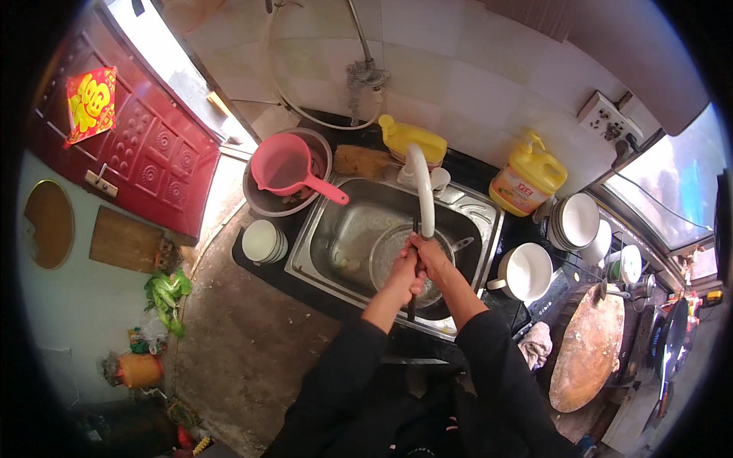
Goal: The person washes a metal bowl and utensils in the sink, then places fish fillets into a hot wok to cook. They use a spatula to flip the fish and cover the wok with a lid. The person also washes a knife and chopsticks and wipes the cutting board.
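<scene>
Both my hands are together over the steel sink (338, 229), just below the white curved faucet (425, 194). My left hand (403, 276) is closed around dark sticks that look like chopsticks (412, 309); their ends stick out above and below the fingers. Wrapped against the same bundle is my right hand (430, 257), with its fingers overlapping the left. Under them a round bowl (382, 257) stands in the sink, partly hidden by my hands and wrists. A light-coloured handle with a hole (462, 244) leans at the bowl's right.
Left of the sink are a metal basin (252, 197) with a pink dipper (280, 163) on it and stacked white bowls (262, 241). Yellow detergent bottles (524, 180) stand behind. To the right are a white mug (525, 272), more bowls (578, 220) and a round wooden chopping board (590, 349).
</scene>
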The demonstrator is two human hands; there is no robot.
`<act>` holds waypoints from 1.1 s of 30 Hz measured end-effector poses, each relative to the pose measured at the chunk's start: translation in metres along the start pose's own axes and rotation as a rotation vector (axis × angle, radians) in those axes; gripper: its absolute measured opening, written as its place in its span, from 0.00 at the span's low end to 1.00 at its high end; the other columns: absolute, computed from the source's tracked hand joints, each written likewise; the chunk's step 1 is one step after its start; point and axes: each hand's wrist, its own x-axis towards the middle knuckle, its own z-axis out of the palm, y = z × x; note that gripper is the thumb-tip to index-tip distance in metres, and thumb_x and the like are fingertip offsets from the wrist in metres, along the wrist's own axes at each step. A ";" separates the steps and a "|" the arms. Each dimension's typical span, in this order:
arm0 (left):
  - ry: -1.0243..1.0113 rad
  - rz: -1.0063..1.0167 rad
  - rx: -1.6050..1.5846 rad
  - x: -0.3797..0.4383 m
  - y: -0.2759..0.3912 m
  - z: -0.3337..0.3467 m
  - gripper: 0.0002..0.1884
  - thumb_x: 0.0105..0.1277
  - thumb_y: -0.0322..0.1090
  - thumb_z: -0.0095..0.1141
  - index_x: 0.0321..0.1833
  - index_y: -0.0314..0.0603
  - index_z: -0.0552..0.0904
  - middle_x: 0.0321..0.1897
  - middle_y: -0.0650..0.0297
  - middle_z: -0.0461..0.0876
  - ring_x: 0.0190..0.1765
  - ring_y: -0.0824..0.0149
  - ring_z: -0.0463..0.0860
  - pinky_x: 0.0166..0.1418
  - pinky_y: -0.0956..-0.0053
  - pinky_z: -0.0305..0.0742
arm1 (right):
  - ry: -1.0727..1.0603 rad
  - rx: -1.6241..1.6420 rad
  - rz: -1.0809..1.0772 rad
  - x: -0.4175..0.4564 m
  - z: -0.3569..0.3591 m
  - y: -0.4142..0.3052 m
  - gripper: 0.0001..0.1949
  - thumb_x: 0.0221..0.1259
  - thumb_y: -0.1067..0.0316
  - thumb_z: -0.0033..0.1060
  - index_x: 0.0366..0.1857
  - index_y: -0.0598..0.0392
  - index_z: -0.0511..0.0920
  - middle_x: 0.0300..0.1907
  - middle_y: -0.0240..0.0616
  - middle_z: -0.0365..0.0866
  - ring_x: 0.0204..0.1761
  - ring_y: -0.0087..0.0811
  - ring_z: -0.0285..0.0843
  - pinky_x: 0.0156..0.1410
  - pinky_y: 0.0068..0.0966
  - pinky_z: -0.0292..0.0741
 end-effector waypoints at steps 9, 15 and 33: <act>-0.138 -0.059 -0.127 -0.087 -0.043 0.013 0.17 0.76 0.53 0.43 0.35 0.49 0.70 0.13 0.71 0.60 0.11 0.75 0.56 0.13 0.78 0.48 | 0.017 0.337 -0.122 0.026 -0.011 -0.001 0.08 0.67 0.63 0.55 0.35 0.54 0.70 0.20 0.32 0.67 0.15 0.25 0.59 0.21 0.25 0.61; -0.040 -0.102 -0.298 -0.040 -0.026 0.006 0.24 0.74 0.60 0.43 0.27 0.51 0.68 0.11 0.72 0.59 0.10 0.76 0.56 0.13 0.78 0.48 | 0.092 0.121 -0.098 0.005 -0.011 0.023 0.12 0.71 0.61 0.42 0.29 0.52 0.72 0.21 0.33 0.70 0.17 0.26 0.65 0.21 0.28 0.64; 0.160 0.394 0.044 -0.027 -0.061 0.006 0.16 0.77 0.44 0.39 0.36 0.41 0.73 0.19 0.63 0.73 0.13 0.70 0.70 0.16 0.73 0.67 | -0.079 -0.094 -0.195 -0.030 0.005 0.011 0.14 0.77 0.57 0.40 0.39 0.55 0.74 0.29 0.37 0.80 0.28 0.30 0.79 0.32 0.30 0.78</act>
